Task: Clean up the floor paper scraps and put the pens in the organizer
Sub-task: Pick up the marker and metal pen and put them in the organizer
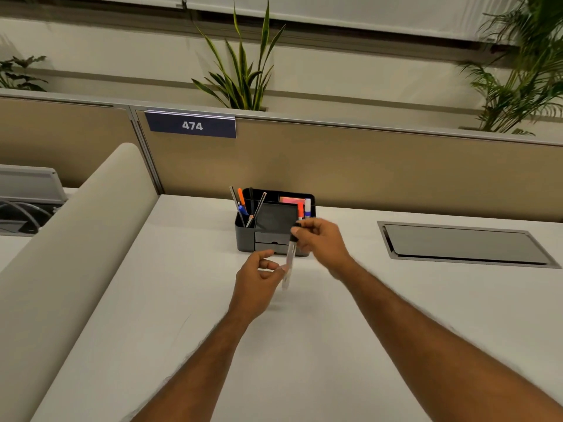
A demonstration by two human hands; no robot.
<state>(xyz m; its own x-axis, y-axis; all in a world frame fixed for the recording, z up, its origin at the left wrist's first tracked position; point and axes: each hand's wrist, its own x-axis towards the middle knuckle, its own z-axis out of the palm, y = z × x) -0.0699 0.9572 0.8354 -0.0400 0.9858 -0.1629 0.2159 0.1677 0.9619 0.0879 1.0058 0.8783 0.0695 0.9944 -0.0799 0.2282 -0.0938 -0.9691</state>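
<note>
holding a marker (291,254) just before the organizer (246,236), above the worktop (304,360)
my right grip (323,239) pinches its black cap, left grip (259,278) the barrel; it looks light, stiff, slick, so i'd hold mid-barrel.

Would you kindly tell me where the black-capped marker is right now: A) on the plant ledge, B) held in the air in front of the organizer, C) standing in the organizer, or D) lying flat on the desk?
B: the marker is above the desk before the organizer, the right hand pinching its black cap end, the left hand holding its pale barrel.
</note>
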